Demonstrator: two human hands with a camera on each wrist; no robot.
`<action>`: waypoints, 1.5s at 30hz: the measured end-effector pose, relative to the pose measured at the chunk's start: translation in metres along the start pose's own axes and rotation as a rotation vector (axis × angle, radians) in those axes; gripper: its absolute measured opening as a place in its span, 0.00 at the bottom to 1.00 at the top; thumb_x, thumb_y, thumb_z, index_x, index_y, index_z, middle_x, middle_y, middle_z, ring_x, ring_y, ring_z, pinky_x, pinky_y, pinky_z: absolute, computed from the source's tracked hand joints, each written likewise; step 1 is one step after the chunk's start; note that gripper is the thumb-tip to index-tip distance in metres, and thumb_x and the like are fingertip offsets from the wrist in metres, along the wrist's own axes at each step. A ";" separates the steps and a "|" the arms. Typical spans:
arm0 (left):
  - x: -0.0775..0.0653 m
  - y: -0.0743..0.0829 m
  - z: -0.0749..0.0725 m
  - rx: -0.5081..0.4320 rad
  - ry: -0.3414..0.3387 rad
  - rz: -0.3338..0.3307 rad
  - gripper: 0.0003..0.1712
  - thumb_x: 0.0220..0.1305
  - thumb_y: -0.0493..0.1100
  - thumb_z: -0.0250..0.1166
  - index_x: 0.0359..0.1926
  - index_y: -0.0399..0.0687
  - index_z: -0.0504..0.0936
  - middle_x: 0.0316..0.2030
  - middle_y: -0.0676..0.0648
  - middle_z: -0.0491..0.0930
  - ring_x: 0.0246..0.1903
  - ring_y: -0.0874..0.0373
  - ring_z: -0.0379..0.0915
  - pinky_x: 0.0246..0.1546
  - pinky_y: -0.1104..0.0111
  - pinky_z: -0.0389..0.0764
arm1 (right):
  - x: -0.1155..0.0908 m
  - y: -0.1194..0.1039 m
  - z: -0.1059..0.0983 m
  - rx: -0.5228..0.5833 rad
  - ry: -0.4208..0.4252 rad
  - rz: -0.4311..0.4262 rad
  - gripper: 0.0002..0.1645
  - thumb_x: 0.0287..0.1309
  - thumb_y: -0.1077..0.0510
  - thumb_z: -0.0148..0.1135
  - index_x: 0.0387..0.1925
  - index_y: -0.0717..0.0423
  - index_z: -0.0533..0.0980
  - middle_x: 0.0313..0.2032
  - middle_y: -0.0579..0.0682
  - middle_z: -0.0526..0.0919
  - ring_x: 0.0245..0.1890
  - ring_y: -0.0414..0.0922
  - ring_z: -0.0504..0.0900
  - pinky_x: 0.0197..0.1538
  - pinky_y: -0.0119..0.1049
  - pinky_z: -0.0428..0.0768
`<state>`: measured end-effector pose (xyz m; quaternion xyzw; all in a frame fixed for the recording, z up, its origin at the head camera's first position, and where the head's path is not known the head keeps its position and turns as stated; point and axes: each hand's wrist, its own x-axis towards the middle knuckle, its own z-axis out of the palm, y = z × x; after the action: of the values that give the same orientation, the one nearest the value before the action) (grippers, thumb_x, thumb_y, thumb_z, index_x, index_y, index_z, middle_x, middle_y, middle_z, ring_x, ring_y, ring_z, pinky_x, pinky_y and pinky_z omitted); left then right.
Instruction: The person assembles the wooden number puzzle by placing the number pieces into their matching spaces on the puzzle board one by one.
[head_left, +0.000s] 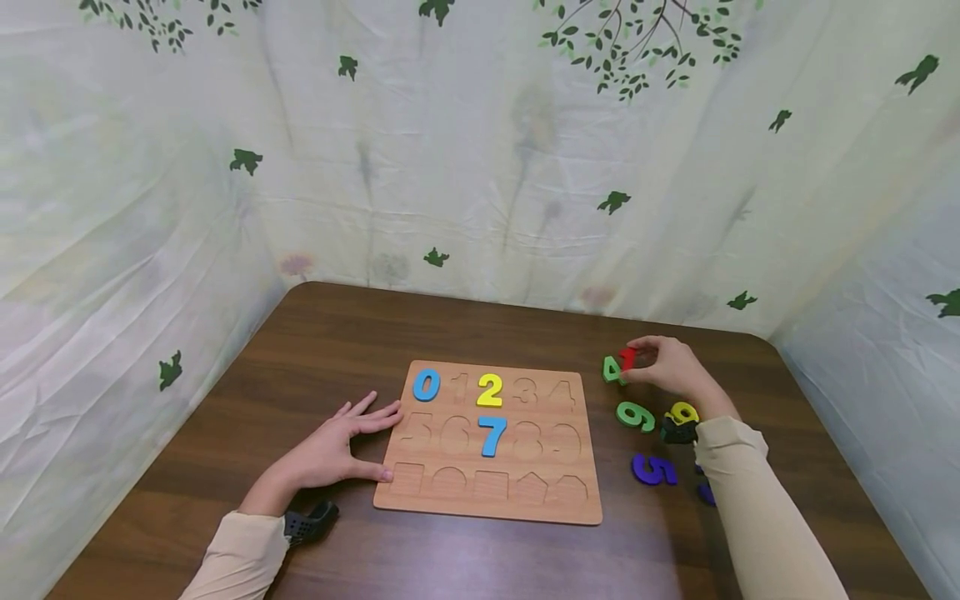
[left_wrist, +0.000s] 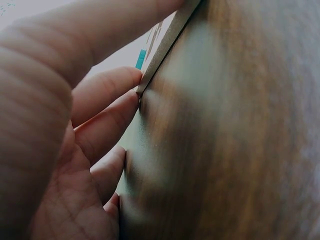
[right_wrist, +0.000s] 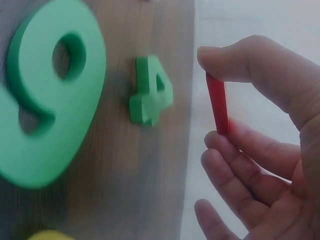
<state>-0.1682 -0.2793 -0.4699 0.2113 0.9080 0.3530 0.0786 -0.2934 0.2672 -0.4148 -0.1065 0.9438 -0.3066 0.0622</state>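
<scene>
While pinching a thin red numeral piece between thumb and fingertips of the right hand, reaches over the far right part of a dark brown wood-grain table. Shows the red piece edge-on in the right wrist view, near a chunky green numeral 4, with a gap between.

With the left hand, grasps nothing: spreads fingers and thumb, touching the left edge of a light brown wooden board marked with outlines of numerals and simple shapes.

On the board: a bright blue 0 and a yellow 2 in the top row, a lighter blue 7 in the middle row. Along the bottom row: only outlines.

To the right of the board, loose on the table: a thick green rounded numeral, 6 or 9, cannot tell which; a yellow rounded numeral, partly hidden by a black wrist-worn device; a purple 5 turned on its side; another purple piece, mostly behind the cream right sleeve.

Behind the table: pale cloth with dark green leaf shapes.
</scene>
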 end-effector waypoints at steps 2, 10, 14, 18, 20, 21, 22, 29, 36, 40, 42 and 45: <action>0.000 0.000 0.000 -0.002 0.000 0.001 0.54 0.50 0.62 0.85 0.76 0.49 0.77 0.79 0.46 0.69 0.85 0.30 0.41 0.79 0.26 0.38 | 0.002 -0.004 0.003 0.000 -0.001 -0.009 0.40 0.63 0.48 0.77 0.69 0.65 0.76 0.59 0.66 0.86 0.55 0.59 0.85 0.57 0.54 0.85; 0.000 0.000 0.002 -0.008 -0.011 -0.005 0.53 0.52 0.62 0.84 0.76 0.50 0.76 0.80 0.47 0.69 0.85 0.31 0.40 0.81 0.29 0.37 | 0.010 -0.018 0.015 -0.022 0.000 -0.040 0.41 0.61 0.48 0.78 0.69 0.63 0.77 0.59 0.62 0.87 0.57 0.59 0.84 0.57 0.53 0.84; -0.001 0.000 0.001 -0.004 -0.008 -0.004 0.53 0.51 0.62 0.85 0.76 0.50 0.77 0.80 0.47 0.69 0.85 0.31 0.40 0.81 0.28 0.37 | 0.015 -0.027 0.022 -0.006 -0.010 -0.058 0.41 0.61 0.49 0.78 0.70 0.63 0.76 0.59 0.61 0.87 0.57 0.59 0.85 0.55 0.50 0.83; 0.000 0.000 0.001 -0.003 -0.009 -0.004 0.54 0.51 0.62 0.85 0.76 0.50 0.77 0.79 0.47 0.69 0.85 0.31 0.40 0.81 0.28 0.37 | 0.019 -0.037 0.033 0.026 -0.020 -0.066 0.40 0.61 0.49 0.78 0.70 0.62 0.76 0.60 0.61 0.87 0.59 0.60 0.84 0.60 0.54 0.84; 0.000 0.000 0.001 -0.004 -0.011 -0.005 0.54 0.51 0.63 0.85 0.76 0.50 0.77 0.80 0.47 0.69 0.85 0.31 0.40 0.81 0.29 0.37 | 0.021 -0.044 0.038 0.038 -0.024 -0.072 0.40 0.61 0.50 0.78 0.70 0.62 0.77 0.61 0.61 0.86 0.62 0.60 0.83 0.64 0.58 0.82; 0.000 -0.001 0.001 -0.004 -0.012 -0.004 0.54 0.51 0.63 0.84 0.76 0.50 0.76 0.80 0.47 0.69 0.85 0.31 0.40 0.81 0.29 0.37 | 0.022 -0.048 0.041 0.037 -0.023 -0.076 0.40 0.60 0.49 0.79 0.69 0.62 0.77 0.62 0.61 0.86 0.62 0.60 0.82 0.65 0.59 0.82; 0.000 -0.001 0.001 -0.004 -0.013 -0.004 0.54 0.51 0.63 0.84 0.76 0.50 0.76 0.80 0.47 0.69 0.85 0.31 0.40 0.81 0.29 0.37 | 0.024 -0.052 0.044 0.038 -0.023 -0.081 0.40 0.60 0.49 0.79 0.69 0.62 0.77 0.62 0.61 0.86 0.62 0.60 0.82 0.65 0.59 0.82; -0.001 0.000 0.000 -0.015 -0.012 -0.005 0.54 0.51 0.62 0.85 0.76 0.49 0.76 0.80 0.46 0.69 0.85 0.30 0.39 0.81 0.28 0.37 | 0.030 -0.085 0.065 0.057 -0.053 -0.101 0.40 0.58 0.52 0.81 0.68 0.63 0.78 0.62 0.61 0.85 0.58 0.58 0.85 0.61 0.54 0.87; -0.001 0.001 -0.001 -0.012 -0.012 -0.002 0.54 0.51 0.62 0.85 0.75 0.48 0.77 0.79 0.46 0.69 0.85 0.30 0.40 0.81 0.28 0.36 | 0.039 -0.110 0.085 0.060 -0.076 -0.127 0.40 0.56 0.52 0.83 0.67 0.60 0.79 0.60 0.58 0.85 0.60 0.57 0.85 0.64 0.54 0.85; -0.001 0.001 -0.001 -0.008 -0.007 0.004 0.53 0.51 0.62 0.85 0.75 0.48 0.77 0.79 0.45 0.70 0.85 0.30 0.40 0.81 0.28 0.36 | 0.042 -0.123 0.094 0.066 -0.100 -0.141 0.40 0.56 0.52 0.84 0.67 0.60 0.79 0.60 0.57 0.84 0.60 0.56 0.84 0.64 0.52 0.85; 0.000 0.001 -0.001 -0.006 -0.007 0.005 0.53 0.51 0.62 0.85 0.75 0.49 0.77 0.79 0.45 0.70 0.85 0.30 0.40 0.81 0.28 0.36 | 0.043 -0.129 0.099 0.065 -0.112 -0.150 0.39 0.56 0.52 0.84 0.67 0.59 0.79 0.61 0.57 0.83 0.60 0.55 0.83 0.64 0.52 0.85; 0.000 0.001 -0.002 -0.002 -0.007 0.003 0.53 0.51 0.62 0.85 0.76 0.49 0.77 0.79 0.46 0.70 0.85 0.31 0.40 0.81 0.28 0.37 | 0.045 -0.136 0.106 0.051 -0.124 -0.163 0.38 0.57 0.51 0.83 0.66 0.58 0.80 0.61 0.56 0.83 0.61 0.54 0.81 0.65 0.51 0.84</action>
<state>-0.1683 -0.2800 -0.4683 0.2140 0.9070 0.3533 0.0816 -0.2953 0.0889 -0.4216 -0.1999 0.9183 -0.3275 0.0981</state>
